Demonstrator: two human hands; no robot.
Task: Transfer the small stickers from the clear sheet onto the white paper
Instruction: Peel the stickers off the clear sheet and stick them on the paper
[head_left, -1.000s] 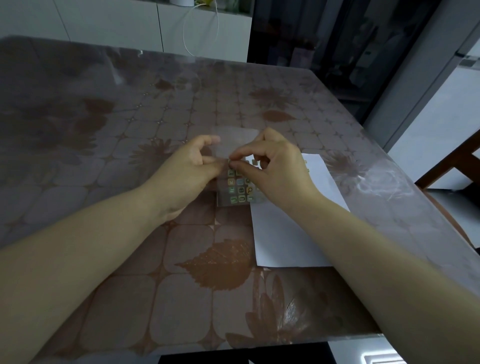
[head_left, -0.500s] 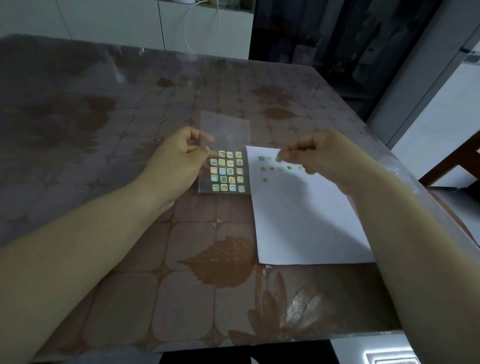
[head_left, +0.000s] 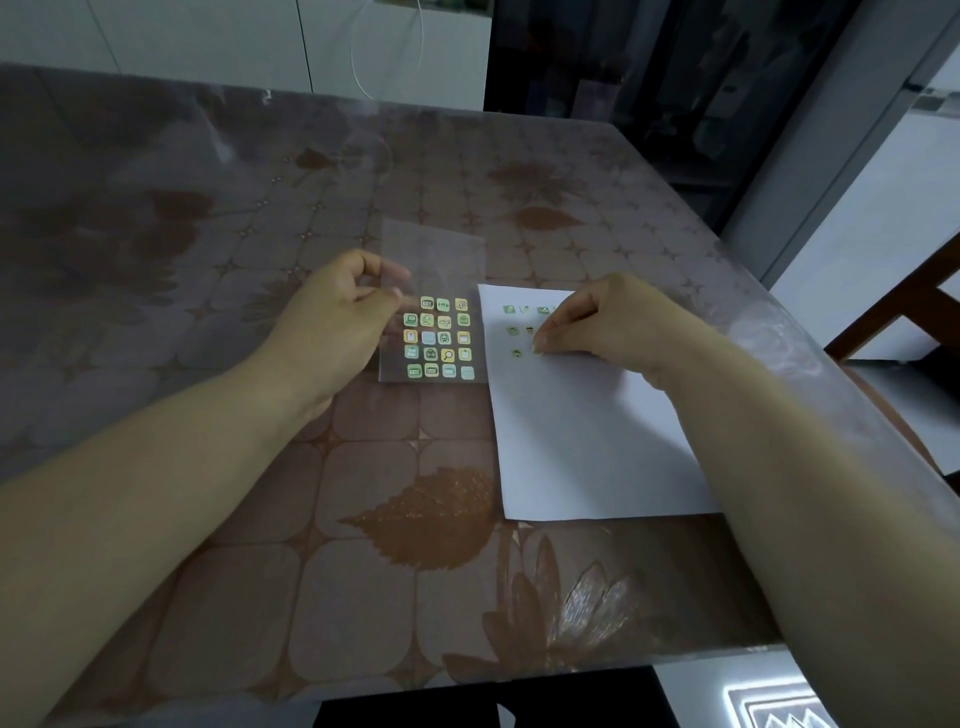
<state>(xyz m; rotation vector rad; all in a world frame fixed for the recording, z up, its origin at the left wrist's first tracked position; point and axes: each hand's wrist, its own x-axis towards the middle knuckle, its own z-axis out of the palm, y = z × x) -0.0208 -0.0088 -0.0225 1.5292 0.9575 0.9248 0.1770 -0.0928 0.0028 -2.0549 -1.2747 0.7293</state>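
Since half a second ago the right hand (head_left: 613, 327) has dropped from above the top of the white paper (head_left: 587, 441) to a spot lower down its left side. We now see its thumb and forefinger pinched on one small sticker (head_left: 537, 352), with the fingertips touching the paper. The left hand (head_left: 337, 317) has kept its place, thumb and curled fingers gripping the left edge of the clear sheet (head_left: 436, 260) over the table (head_left: 260, 571). A grid of stickers (head_left: 439, 338) fills the sheet's near half; its far half is plain film. The sheet's right edge runs just beside the paper's left edge; we cannot tell whether they touch. A few placed stickers (head_left: 511, 310) sit in short rows near the paper's far left corner, with plain white from there to its near edge, which lies close to the table's near edge. The right forearm covers the paper's near right corner. Wide patterned tabletop lies left of and beyond the sheet
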